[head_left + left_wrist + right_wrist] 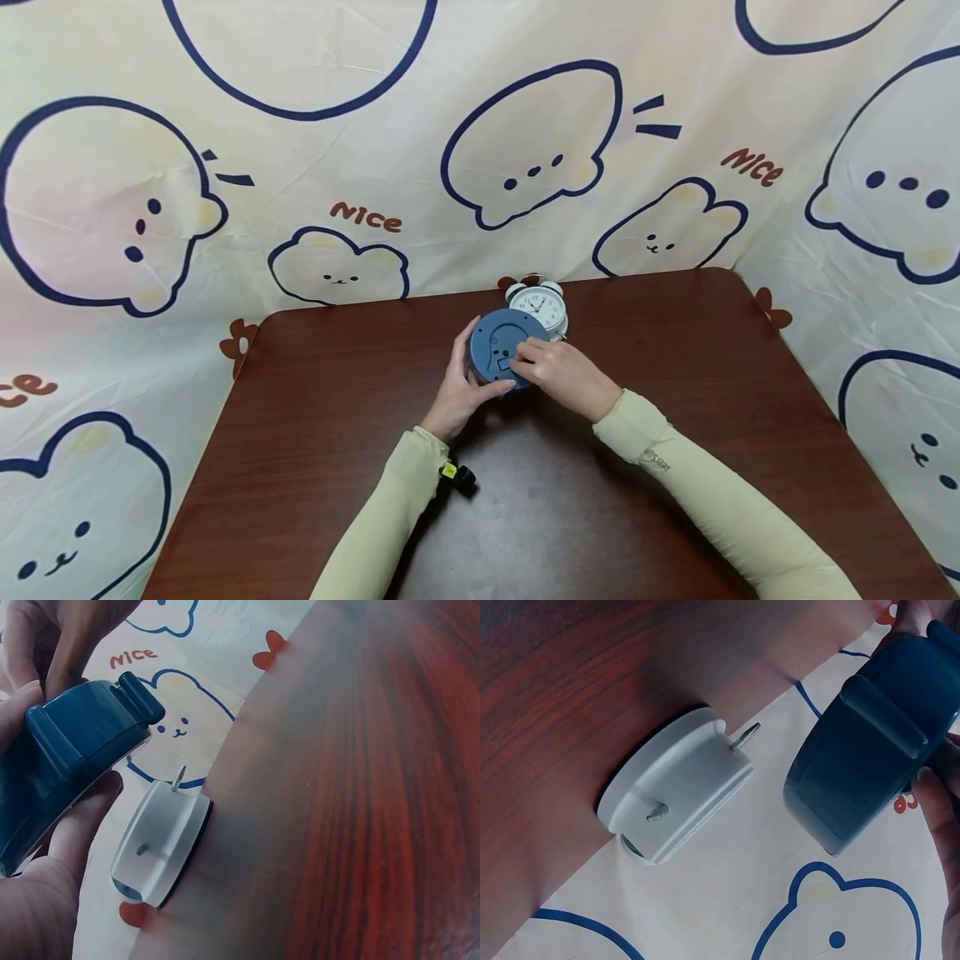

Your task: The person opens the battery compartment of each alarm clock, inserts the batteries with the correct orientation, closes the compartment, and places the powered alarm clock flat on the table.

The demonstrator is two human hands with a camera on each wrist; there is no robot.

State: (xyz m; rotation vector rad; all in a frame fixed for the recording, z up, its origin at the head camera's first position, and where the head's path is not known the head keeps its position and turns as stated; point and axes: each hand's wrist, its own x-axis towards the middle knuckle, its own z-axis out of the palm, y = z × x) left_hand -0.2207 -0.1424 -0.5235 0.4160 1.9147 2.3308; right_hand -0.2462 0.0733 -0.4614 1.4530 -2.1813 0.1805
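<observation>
My left hand (459, 393) grips a round blue clock (486, 337) by its rim, fingers along the left side and thumb at the lower edge. Its back, with knobs and a small rectangular outline, faces me. Against that back, beside the rectangle, rest the bent fingers of my right hand (558, 371); whether they pinch a small part is hidden. Just behind stands a white twin-bell alarm clock (542, 307), dial toward me. From the left wrist, the blue clock (97, 724) is tilted above the table, apart from the white clock (161, 840). The right wrist view shows the blue casing (862, 742) edge-on.
A brown wooden table (300, 467) lies under both hands. Behind it and at its sides hangs a pale cloth (495, 92) with cartoon bears. The white clock is close to the table's back edge. A black strap device (463, 481) sits at my left wrist.
</observation>
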